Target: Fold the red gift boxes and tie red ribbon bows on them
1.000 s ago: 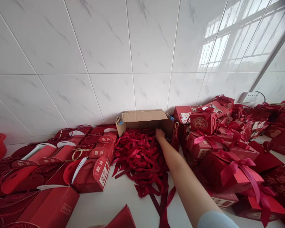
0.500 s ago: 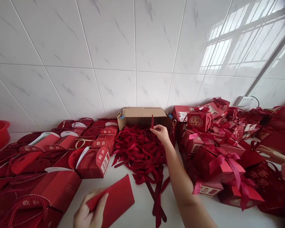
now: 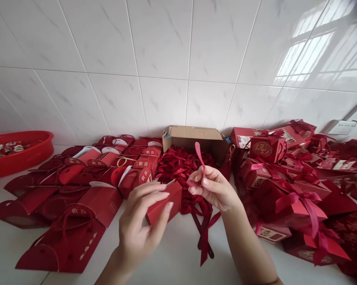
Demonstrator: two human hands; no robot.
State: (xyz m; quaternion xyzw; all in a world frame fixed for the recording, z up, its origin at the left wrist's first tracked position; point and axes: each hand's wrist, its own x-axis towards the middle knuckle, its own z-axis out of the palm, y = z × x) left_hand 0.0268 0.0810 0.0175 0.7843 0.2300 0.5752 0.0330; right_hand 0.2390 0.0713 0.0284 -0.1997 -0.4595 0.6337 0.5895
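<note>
Just in front of the ribbon pile, my left hand [image 3: 142,225] has its fingers and thumb around a small red paper box [image 3: 165,202]. A pale edge shows at the top of the box. My right hand [image 3: 215,188] pinches a thin red strap [image 3: 200,156] between thumb and fingers. The strap stands up with its rounded, holed end on top, and its lower part curls beside the fingers. Behind both hands lies a tangled pile of red ribbons and straps [image 3: 176,162], spilling from an open cardboard box [image 3: 193,132].
Rows of red gift boxes [image 3: 104,198] with cord handles fill the left. Boxes tied with ribbon bows [image 3: 297,202] are stacked on the right. A red basin [image 3: 44,152] stands far left, a white power strip [image 3: 340,126] far right. Behind is a tiled wall [image 3: 163,103].
My right hand has drawn the strap back from the pile toward my left hand. My left hand has moved up and right with the red box. The view has shifted left.
</note>
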